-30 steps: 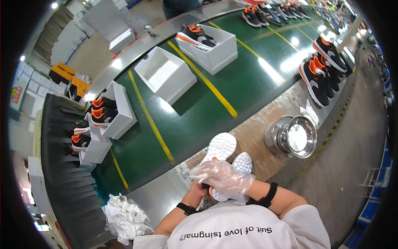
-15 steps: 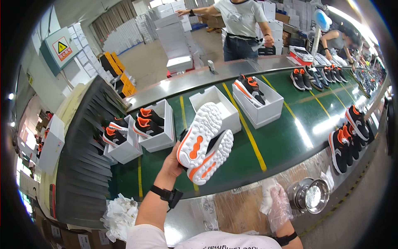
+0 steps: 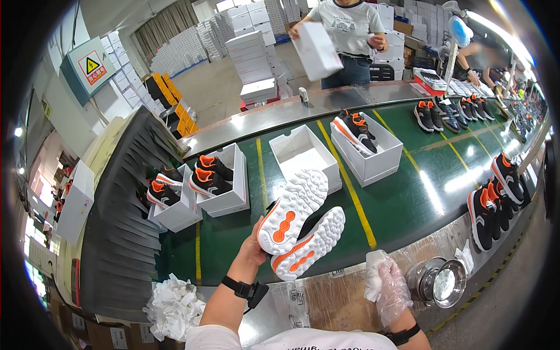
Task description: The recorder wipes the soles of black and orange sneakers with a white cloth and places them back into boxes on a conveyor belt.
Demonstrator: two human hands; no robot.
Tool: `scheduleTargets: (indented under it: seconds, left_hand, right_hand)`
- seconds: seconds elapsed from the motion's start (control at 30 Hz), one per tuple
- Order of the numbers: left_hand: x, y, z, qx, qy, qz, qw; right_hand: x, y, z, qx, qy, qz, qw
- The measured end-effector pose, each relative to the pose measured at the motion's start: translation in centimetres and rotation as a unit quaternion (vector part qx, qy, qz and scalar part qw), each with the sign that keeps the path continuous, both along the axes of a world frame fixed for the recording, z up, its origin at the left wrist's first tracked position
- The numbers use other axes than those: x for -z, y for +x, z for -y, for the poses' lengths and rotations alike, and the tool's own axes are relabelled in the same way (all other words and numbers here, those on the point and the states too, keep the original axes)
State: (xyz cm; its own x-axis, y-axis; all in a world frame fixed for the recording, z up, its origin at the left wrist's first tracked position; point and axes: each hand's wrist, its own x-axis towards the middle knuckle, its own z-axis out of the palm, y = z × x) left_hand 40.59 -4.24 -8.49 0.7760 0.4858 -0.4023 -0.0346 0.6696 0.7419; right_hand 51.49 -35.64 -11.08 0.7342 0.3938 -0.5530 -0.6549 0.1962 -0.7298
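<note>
My left hand (image 3: 253, 247) grips a pair of sneakers (image 3: 294, 219), holding them up over the belt with their white and orange soles turned toward me. The fingers go behind the shoes and are partly hidden. In a clear plastic glove, my right hand (image 3: 392, 290) closes round a crumpled white cloth (image 3: 374, 279) above the taped cardboard work surface (image 3: 332, 300). Just right of that hand stands a round metal dispenser dish (image 3: 446, 283). Beyond the held pair, an open white box (image 3: 300, 149) sits on the green conveyor belt (image 3: 303, 280), with nothing but white inside.
White boxes with black and orange sneakers stand on the belt, at left (image 3: 224, 186) and right of centre (image 3: 366, 157). More sneakers (image 3: 493, 216) line the right edge. Crumpled white paper (image 3: 172, 306) piles at lower left. Across the belt, a person (image 3: 350, 35) holds a white box (image 3: 318, 52).
The held sneakers and my left hand have shifted slightly right and nearer to me. My right hand stays nearly in place. Across the belt, the person has brought in a white box.
</note>
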Motion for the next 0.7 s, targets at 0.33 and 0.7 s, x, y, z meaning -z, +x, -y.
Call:
scheduleTargets:
  seconds: [0.33, 0.7]
  left_hand:
    - [-11.0, 8.4, -8.9, 0.075, 0.628, -0.271, 0.726]
    - [-5.2, 21.3, -15.1, 0.314, 0.862, -0.374, 0.136]
  right_hand:
    - [3.2, -0.8, 2.0, 0.021, -0.020, 0.002, 1.000]
    - [5.1, 0.2, 1.3, 0.084, -0.088, -0.047, 0.991]
